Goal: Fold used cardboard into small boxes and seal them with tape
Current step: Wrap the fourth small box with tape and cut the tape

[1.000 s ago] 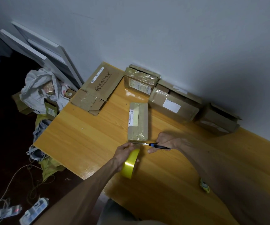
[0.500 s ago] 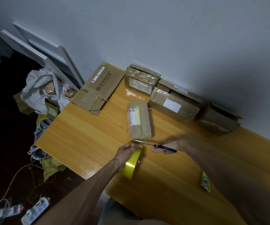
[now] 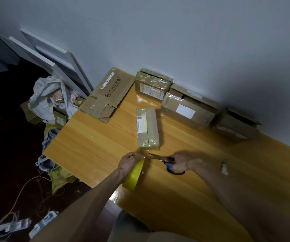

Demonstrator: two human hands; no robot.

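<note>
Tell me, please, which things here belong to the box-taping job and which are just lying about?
Job: yellow roll of tape in the left hand; blue-handled steel scissors in the right hand; small taped brown cardboard box; flattened brown cardboard sheet.
Lying about: crumpled white plastic bag; white power strips.

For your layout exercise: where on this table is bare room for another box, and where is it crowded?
Bare: the table between its left edge, the flattened carton, the small taped box and the left hand. Crowded: boxes along the wall.

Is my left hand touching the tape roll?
Touching. The head view shows the left hand gripping the tape roll, fingers curled over its top edge.
</note>
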